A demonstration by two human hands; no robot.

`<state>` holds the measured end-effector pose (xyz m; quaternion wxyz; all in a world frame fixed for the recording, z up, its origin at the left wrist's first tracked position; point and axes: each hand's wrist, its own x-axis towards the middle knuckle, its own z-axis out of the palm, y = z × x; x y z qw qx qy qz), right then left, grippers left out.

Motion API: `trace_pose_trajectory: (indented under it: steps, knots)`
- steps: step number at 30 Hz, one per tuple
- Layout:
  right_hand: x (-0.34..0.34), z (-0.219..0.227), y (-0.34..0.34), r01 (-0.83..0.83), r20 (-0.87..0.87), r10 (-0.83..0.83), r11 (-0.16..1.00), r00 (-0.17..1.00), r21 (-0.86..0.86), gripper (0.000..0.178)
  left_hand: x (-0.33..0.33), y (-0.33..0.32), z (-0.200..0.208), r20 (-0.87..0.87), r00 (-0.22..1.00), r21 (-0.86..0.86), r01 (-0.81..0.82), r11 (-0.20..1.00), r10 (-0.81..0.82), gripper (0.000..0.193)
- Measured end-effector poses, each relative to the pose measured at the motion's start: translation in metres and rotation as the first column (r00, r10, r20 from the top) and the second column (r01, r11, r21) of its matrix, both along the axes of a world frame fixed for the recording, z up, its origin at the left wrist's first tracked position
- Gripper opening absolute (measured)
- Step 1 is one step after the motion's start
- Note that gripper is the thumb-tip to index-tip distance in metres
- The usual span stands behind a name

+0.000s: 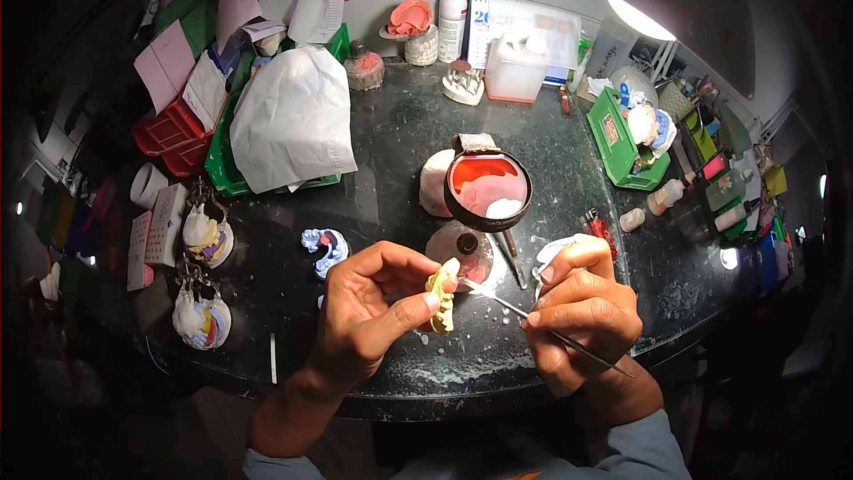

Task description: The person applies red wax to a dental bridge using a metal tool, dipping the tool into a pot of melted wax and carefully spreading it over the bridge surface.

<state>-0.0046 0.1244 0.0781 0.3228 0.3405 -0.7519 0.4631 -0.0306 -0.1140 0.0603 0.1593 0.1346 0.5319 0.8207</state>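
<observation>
My left hand (378,307) pinches a small yellow dental cast (441,302) between thumb and fingers, holding it above the bench. My right hand (586,316) grips a thin metal dental spatula (508,305) like a pen. Its tip lies close beside the cast; whether they touch I cannot tell. Behind the cast stands a glass burner (462,258) with a dark top, partly hidden by my left fingers. Just beyond it is a round dark tin (530,200) with red and pink wax inside. A white item (553,249), perhaps cloth, shows behind my right hand.
A blue dental model (330,258) lies left of my left hand. Two mounted casts (203,318) stand farther left. A red lighter (601,229) and a knife-like tool (513,260) lie near my right hand. Green bins (613,138) hold casts; a plastic jug (517,69) stands behind.
</observation>
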Motion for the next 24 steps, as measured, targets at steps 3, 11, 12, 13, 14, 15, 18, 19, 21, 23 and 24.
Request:
trace_pose_trajectory:
  steps: [3, 11, 12, 13, 14, 15, 18, 19, 21, 23, 24]
  knots:
    - [0.0004, -0.0002, -0.001, -0.001, 0.006, 0.001, 1.0, 1.0, 0.006, 0.024, -0.0004, 0.0003, -0.0024, -0.007, 1.0, -0.007, -0.003, 1.0, 0.003, 0.024]
    - [0.0005, -0.0013, -0.0013, 0.004, -0.004, -0.004, 1.0, 1.0, 0.031, 0.026, 0.0017, 0.0046, 0.0032, 0.014, 0.999, -0.08, -0.051, 0.995, 0.052, 0.03]
    - [0.0008, -0.0003, -0.0013, 0.001, 0.004, -0.002, 0.999, 1.0, 0.037, 0.026, 0.0016, 0.0045, 0.0031, 0.014, 0.999, -0.08, -0.05, 0.995, 0.052, 0.03]
    - [0.001, 0.0002, -0.0013, -0.002, 0.013, 0.001, 0.999, 1.0, 0.044, 0.026, 0.0015, 0.0042, 0.0029, 0.016, 0.999, -0.081, -0.05, 0.995, 0.052, 0.03]
    - [0.0007, -0.0002, -0.0015, -0.001, 0.013, 0.0, 0.999, 1.0, 0.044, 0.026, 0.0015, 0.004, 0.003, 0.018, 0.999, -0.081, -0.05, 0.995, 0.051, 0.03]
    - [0.0003, -0.0009, -0.0018, 0.001, 0.005, -0.001, 0.999, 1.0, 0.038, 0.025, 0.0017, 0.0042, 0.0033, 0.019, 0.999, -0.082, -0.049, 0.995, 0.051, 0.03]
    - [0.0001, -0.001, -0.0019, 0.004, 0.001, -0.004, 0.999, 1.0, 0.032, 0.025, 0.0017, 0.0046, 0.0041, 0.023, 0.998, -0.085, -0.053, 0.995, 0.055, 0.03]
    - [0.0, -0.0008, -0.0019, 0.004, 0.004, -0.005, 0.999, 1.0, 0.033, 0.024, 0.0016, 0.0043, 0.0039, 0.021, 0.998, -0.086, -0.053, 0.995, 0.055, 0.03]
    - [0.0, -0.0005, -0.0013, 0.004, 0.006, -0.004, 1.0, 1.0, 0.03, 0.025, 0.0017, 0.0041, 0.0038, 0.019, 0.998, -0.087, -0.055, 0.995, 0.057, 0.031]
    - [0.0002, -0.0007, -0.0012, 0.004, 0.006, -0.004, 1.0, 1.0, 0.027, 0.025, 0.0015, 0.0044, 0.0036, 0.015, 0.998, -0.085, -0.059, 0.995, 0.06, 0.031]
    - [0.0005, -0.0016, -0.0013, 0.009, 0.008, -0.009, 1.0, 1.0, 0.017, 0.025, 0.0016, 0.0045, 0.0037, 0.014, 0.998, -0.084, -0.058, 0.995, 0.059, 0.031]
